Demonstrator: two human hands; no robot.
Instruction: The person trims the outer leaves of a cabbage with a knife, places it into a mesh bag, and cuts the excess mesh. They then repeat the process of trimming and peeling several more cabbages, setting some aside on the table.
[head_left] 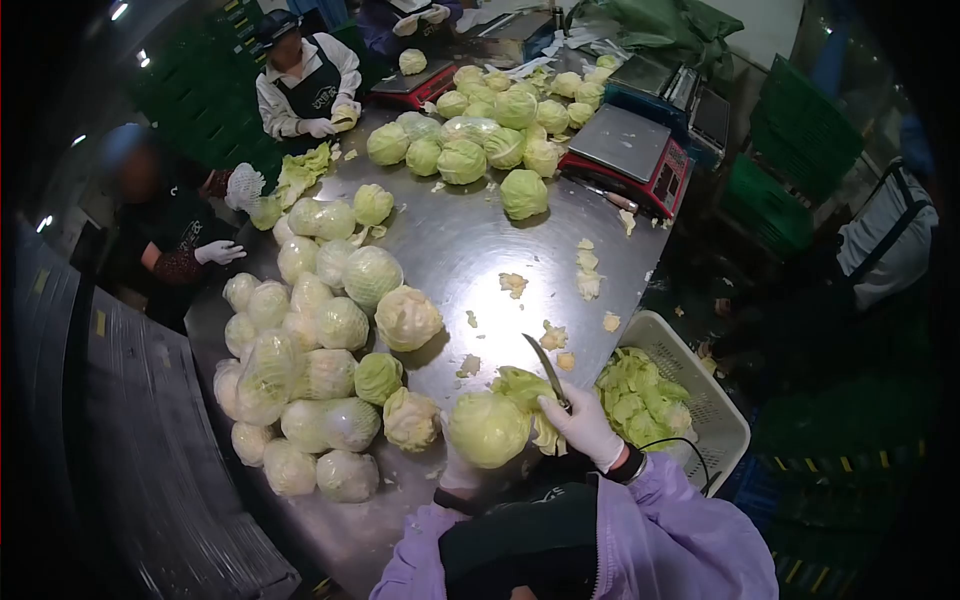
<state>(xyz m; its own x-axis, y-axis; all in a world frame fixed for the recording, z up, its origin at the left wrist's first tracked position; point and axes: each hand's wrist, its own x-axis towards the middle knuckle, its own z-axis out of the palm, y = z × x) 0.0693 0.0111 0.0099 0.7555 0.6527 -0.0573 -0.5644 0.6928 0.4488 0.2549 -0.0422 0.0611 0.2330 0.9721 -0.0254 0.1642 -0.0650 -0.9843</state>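
A pale green cabbage (489, 429) is at the table edge in front of my body. My left hand (459, 472), in a white glove, supports it from the left and below; most of its fingers are hidden behind the cabbage. In a white glove too, my right hand (588, 428) grips a knife (546, 362) with a curved blade pointing up and away. Loose outer leaves (524, 388) hang between the cabbage and my right hand. Left of the held cabbage sit an unwrapped cabbage (411, 419) and a greener cabbage (379, 378).
Many wrapped cabbages (326, 374) cover the left of the metal table (450, 250). More cabbages (462, 161) are piled at the back, near a red scale (625, 150). A crate (738, 425) of leaves stands right. Co-workers (305, 85) stand around the table.
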